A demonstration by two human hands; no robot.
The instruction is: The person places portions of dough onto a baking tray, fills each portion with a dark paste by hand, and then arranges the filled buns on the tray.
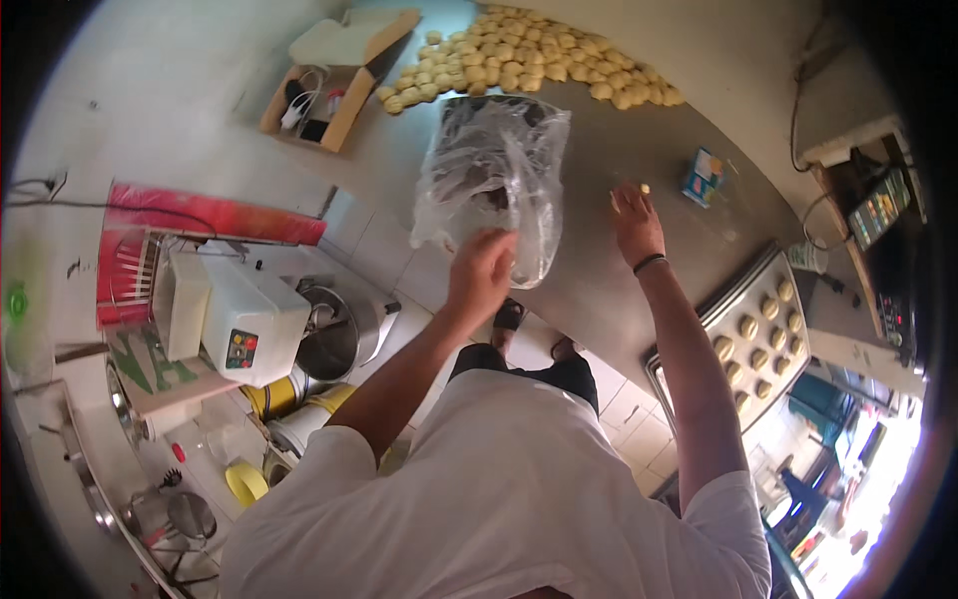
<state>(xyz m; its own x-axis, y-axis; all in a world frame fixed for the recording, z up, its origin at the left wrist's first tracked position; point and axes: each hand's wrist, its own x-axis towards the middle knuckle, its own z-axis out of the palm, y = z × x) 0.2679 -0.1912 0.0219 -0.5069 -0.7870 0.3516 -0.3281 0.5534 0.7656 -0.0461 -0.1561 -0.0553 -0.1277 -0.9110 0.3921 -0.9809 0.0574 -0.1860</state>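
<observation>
A clear plastic bag (539, 190) with dark contents lies crumpled on the metal worktable (599, 290) in front of me. My left hand (482, 275) is closed on the bag's near edge, its fingertips partly hidden. To the right of the bag, my right hand (637, 225) is over the bare metal with its fingers stretched out and apart. A small pale yellow piece (645, 188) shows right at its fingertips; I cannot tell whether it touches them. Many pale dough balls (519, 55) are spread along the table's far side.
A small blue packet (705, 178) lies right of my right hand. Baking trays (689, 349) stand at the right edge, the top one bearing rows of flattened dough pieces (758, 356). An open cardboard box (344, 110) with cables sits at the far left. A mixer (254, 319) stands left.
</observation>
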